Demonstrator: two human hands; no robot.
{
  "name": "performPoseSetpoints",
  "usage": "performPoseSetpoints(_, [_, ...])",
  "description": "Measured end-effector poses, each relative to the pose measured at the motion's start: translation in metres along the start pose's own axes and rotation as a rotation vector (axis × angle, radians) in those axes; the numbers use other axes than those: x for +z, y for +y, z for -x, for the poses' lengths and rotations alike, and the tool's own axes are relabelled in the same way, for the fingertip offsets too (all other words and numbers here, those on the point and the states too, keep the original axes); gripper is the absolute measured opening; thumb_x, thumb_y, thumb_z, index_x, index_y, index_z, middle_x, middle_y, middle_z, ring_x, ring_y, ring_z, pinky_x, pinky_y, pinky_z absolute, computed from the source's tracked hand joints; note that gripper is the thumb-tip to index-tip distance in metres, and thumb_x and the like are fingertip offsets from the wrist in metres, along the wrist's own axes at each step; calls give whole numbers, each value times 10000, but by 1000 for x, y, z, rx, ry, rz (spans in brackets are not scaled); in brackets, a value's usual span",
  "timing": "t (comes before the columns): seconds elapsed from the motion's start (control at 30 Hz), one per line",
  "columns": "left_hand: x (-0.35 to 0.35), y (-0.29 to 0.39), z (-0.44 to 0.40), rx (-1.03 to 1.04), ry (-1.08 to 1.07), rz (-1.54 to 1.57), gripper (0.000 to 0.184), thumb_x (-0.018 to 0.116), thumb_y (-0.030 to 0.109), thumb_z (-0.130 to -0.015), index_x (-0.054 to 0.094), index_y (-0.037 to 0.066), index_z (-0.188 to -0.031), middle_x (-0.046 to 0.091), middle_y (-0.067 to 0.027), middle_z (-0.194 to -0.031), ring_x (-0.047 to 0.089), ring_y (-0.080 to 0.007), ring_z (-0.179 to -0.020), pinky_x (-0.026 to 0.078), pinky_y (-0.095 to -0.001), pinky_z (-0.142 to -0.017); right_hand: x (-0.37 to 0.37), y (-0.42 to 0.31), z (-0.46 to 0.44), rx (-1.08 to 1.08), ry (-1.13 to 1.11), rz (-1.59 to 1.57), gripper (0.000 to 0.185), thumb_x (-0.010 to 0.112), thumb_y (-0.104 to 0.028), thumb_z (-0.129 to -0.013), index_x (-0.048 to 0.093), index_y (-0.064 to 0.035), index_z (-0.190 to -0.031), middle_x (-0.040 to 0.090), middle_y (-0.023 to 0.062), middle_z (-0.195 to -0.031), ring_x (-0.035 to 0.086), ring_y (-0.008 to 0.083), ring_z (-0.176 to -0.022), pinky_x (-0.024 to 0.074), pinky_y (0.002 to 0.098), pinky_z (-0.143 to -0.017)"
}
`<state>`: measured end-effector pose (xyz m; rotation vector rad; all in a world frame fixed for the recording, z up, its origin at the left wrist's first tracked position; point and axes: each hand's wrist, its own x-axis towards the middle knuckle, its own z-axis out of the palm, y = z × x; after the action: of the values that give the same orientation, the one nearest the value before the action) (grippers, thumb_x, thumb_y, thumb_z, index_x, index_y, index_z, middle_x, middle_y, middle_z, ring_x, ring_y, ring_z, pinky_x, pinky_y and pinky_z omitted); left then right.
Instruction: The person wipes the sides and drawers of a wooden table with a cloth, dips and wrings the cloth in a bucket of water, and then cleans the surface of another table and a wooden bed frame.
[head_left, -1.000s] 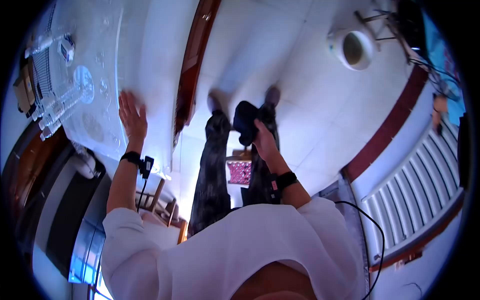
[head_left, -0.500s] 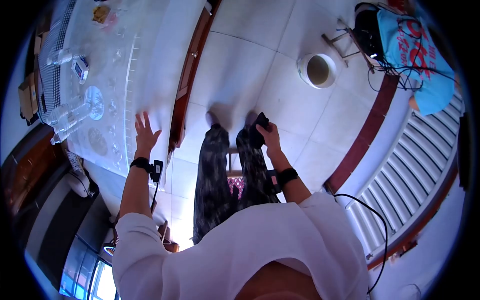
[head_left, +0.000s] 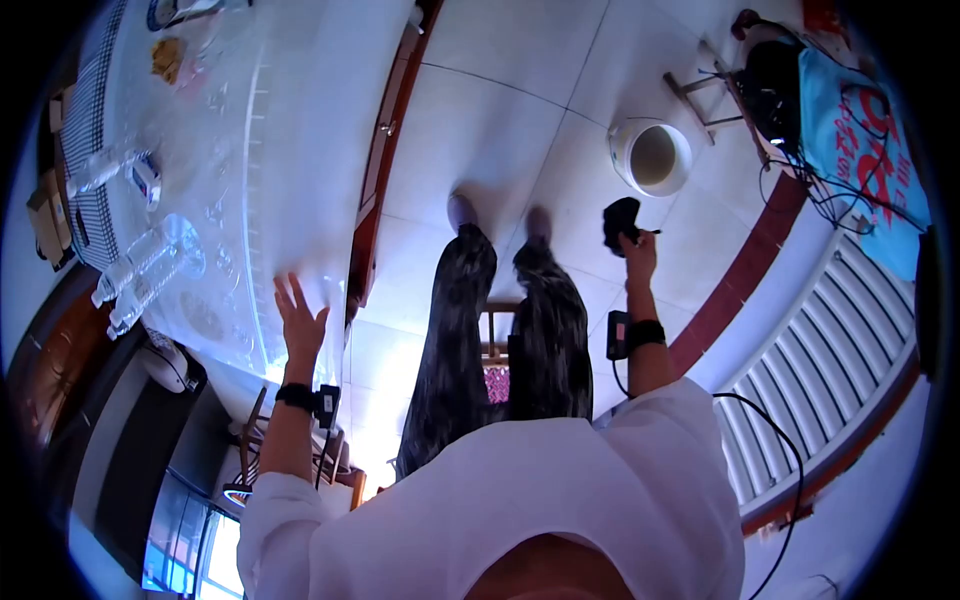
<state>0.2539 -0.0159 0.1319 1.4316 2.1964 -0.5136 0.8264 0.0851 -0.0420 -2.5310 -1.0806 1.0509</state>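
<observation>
My left hand (head_left: 301, 322) has its fingers spread at the edge of the table (head_left: 305, 180), which has a clear, shiny cover; whether the palm presses on it I cannot tell. Out to the right, my right hand (head_left: 642, 262) is closed around a dark, bunched-up black cloth (head_left: 621, 222), held above the tiled floor. Just beyond the cloth stands a white bucket (head_left: 624, 165) with greyish-brown contents. Black bands with small devices are strapped to both wrists.
Clear bottles (head_left: 140, 265) lie on the table's far side, near a yellowish item (head_left: 166, 60). A wooden stool (head_left: 690, 95) stands beyond the bucket. Blue bag-like fabric (head_left: 850, 150) with tangled black cables is at the upper right, above a white radiator (head_left: 810, 350).
My right hand has swung outward to the right with the black cloth, from beside my knee towards the bucket. My left hand stays spread at the table edge. The view has shifted slightly.
</observation>
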Motion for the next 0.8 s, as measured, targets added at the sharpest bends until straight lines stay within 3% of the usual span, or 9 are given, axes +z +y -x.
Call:
performPoseSetpoints(0.07, [-2, 6, -1, -59, -27, 16, 921, 698, 196, -767, 86, 141, -1454, 64, -240, -1481, 222, -481, -1308, 330, -506, -1032, -4, 3, -31, -52, 91, 136, 374, 692, -330, -730, 548, -134, -1014, 641, 95, -931, 623, 309, -885, 473, 412, -727])
performPoseSetpoints(0.17, [5, 18, -5, 13, 235, 85, 643, 607, 149, -826, 304, 76, -1389, 274, -233, -1421, 326, -411, -1280, 337, -473, -1016, -6, 4, -82, -21, 139, 239, 382, 664, -374, -741, 553, -169, -1043, 654, 122, -938, 618, 367, -878, 478, 447, -725])
performPoseSetpoints(0.3, [5, 128, -14, 61, 309, 349, 484, 544, 97, -874, 383, 19, -1323, 405, -194, -1344, 423, -363, -1215, 374, -434, -981, 4, 8, -155, -63, 198, 367, 481, 689, -392, -707, 555, -182, -1118, 655, 155, -958, 614, 380, -893, 483, 472, -746])
performPoseSetpoints(0.33, [15, 158, -13, 47, 259, 522, 481, 555, 168, -893, 381, 68, -1330, 407, -145, -1350, 420, -314, -1224, 398, -441, -971, 12, 17, -173, -82, 160, 391, 510, 698, -396, -694, 553, -167, -1125, 652, 152, -977, 612, 376, -908, 481, 467, -765])
performPoseSetpoints(0.43, [51, 228, -13, 76, 30, 607, 520, 568, 101, -870, 362, 87, -1347, 403, -116, -1368, 416, -276, -1241, 392, -392, -973, 39, 51, -225, -132, 66, 412, 584, 713, -400, -668, 543, -123, -1152, 641, 134, -1036, 598, 353, -971, 467, 440, -832])
performPoseSetpoints(0.5, [68, 270, -14, -3, -108, 743, 528, 590, 42, -831, 391, 45, -1320, 427, -131, -1353, 439, -289, -1225, 427, -364, -919, 56, 68, -251, -99, -46, 293, 589, 708, -375, -667, 538, -109, -1164, 635, 122, -1062, 583, 338, -1012, 451, 425, -870])
performPoseSetpoints(0.57, [85, 298, -11, -54, -201, 836, 507, 559, 111, -863, 382, 55, -1334, 437, -137, -1340, 451, -282, -1214, 418, -386, -943, 73, 89, -277, -64, -121, 318, 591, 692, -339, -670, 525, -105, -1186, 620, 137, -1094, 570, 332, -1041, 446, 420, -886])
performPoseSetpoints(0.7, [110, 314, -12, -127, -332, 823, 509, 546, 190, -884, 370, 71, -1346, 446, -139, -1332, 458, -284, -1214, 410, -402, -957, 101, 96, -299, -104, -49, 451, 573, 652, -306, -682, 521, -92, -1197, 560, 190, -1181, 540, 332, -1091, 445, 427, -895])
performPoseSetpoints(0.8, [122, 315, -24, -140, -351, 791, 498, 544, 208, -892, 380, 80, -1344, 482, -144, -1303, 487, -271, -1188, 415, -388, -950, 116, 104, -322, -21, -120, 614, 636, 674, -353, -668, 515, -110, -1234, 627, 148, -1084, 572, 327, -1044, 449, 410, -884])
